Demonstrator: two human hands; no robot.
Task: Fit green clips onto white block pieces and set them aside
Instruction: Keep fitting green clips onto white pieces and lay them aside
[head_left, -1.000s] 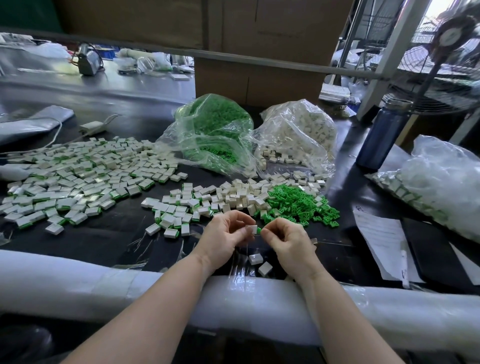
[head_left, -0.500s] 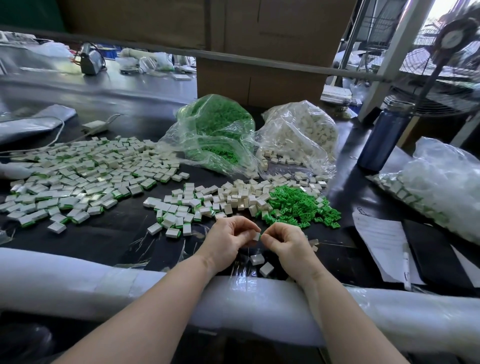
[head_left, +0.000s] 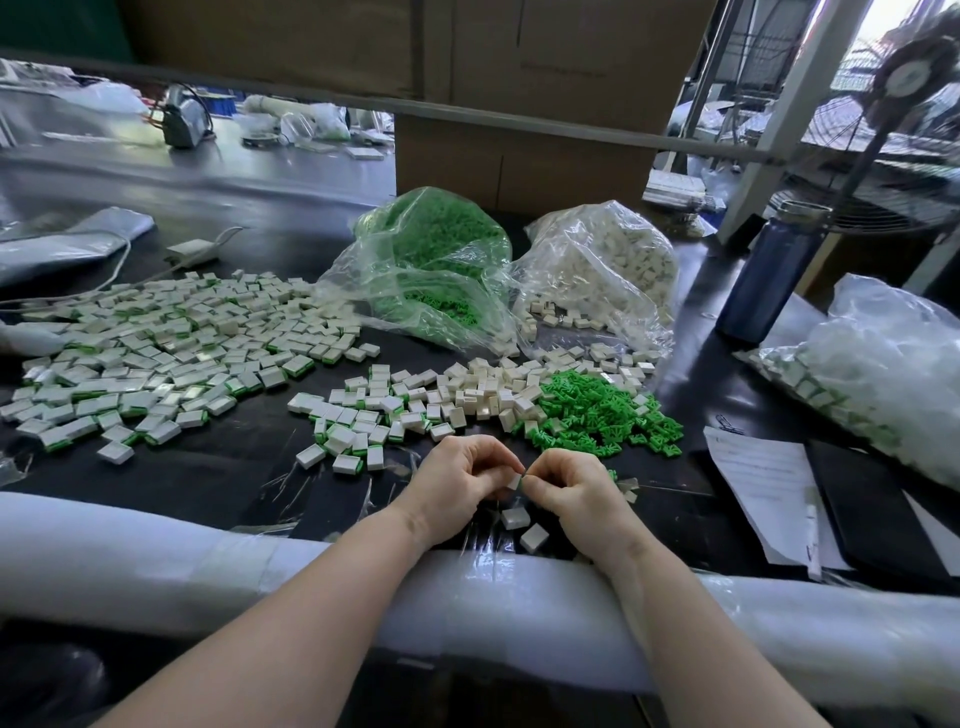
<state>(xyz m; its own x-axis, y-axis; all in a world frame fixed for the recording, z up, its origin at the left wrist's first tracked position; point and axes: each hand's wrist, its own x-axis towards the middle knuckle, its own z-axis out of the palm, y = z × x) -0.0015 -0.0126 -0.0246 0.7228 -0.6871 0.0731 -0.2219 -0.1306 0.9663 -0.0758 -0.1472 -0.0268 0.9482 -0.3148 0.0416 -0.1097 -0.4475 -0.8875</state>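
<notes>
Small white plastic block pieces, smooth with a slight sheen; bright green plastic clips, matt. Clear crinkled plastic bags, glossy, on a black tabletop, smooth, faintly reflective. Brown cardboard box, matt; white printed paper sheet; dark blue metal bottle, satin.

The table is black. On it, at ten o'clock, lies a spread of white blocks edged in green. At twelve o'clock stand two clear bags, one full of green, the other of cream-white. A bright green clip heap sits at one o'clock. The bottle at two o'clock is dark blue. The near edge padding is white.
</notes>
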